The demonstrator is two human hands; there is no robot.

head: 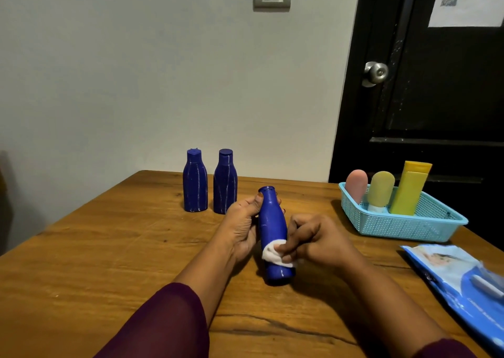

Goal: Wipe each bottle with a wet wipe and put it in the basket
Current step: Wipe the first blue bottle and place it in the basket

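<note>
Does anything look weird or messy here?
The left standing bottle and the right standing bottle have white streaks down their sides. The held bottle, gripped by the left hand, seems to have no cap, unlike them. Nothing looks spilled.

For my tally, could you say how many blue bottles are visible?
3: the left standing bottle and right standing bottle near the wall; the held bottle in the left hand. None seems hidden.

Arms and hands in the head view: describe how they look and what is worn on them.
The left hand and the right hand are bare: no gloves, and no ring, watch or bracelet shows. Dark maroon fabric sleeves, the left sleeve and the right sleeve, stop well short of the wrists.
</note>
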